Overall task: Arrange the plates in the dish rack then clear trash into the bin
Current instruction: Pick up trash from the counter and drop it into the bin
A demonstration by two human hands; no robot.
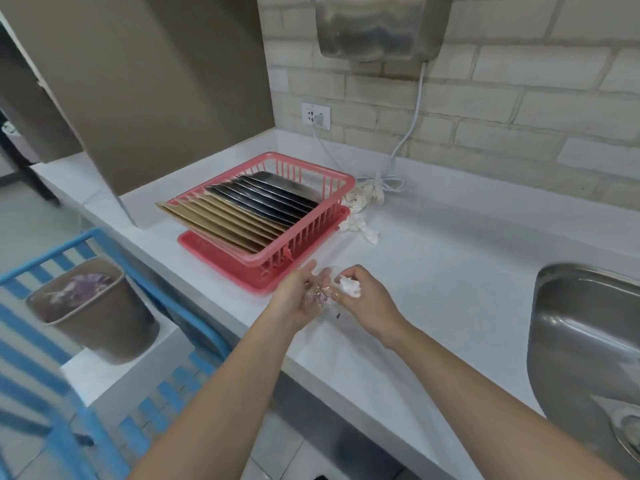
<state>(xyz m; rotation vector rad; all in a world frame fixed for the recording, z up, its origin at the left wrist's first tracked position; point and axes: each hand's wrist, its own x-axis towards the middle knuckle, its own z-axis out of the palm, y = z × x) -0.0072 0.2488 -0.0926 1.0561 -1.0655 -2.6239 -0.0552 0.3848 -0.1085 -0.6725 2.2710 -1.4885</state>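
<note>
A pink dish rack (332,188) stands on the white counter, filled with several tan and dark plates (242,213) leaning in a row. Just in front of it, my left hand (298,299) lies palm up and cradles crumpled clear plastic wrap (320,294). My right hand (367,299) is beside it, fingers pinched on a white tissue wad (350,287). More crumpled white tissues (360,213) lie on the counter right of the rack. The brown bin (93,310), holding some waste, sits low at the left on a white ledge.
A steel sink (588,341) is set into the counter at the right. A hand dryer (381,26) hangs on the brick wall, its cord running to a socket (316,116). Blue railing (52,258) surrounds the bin. A brown panel (156,98) rises behind the rack.
</note>
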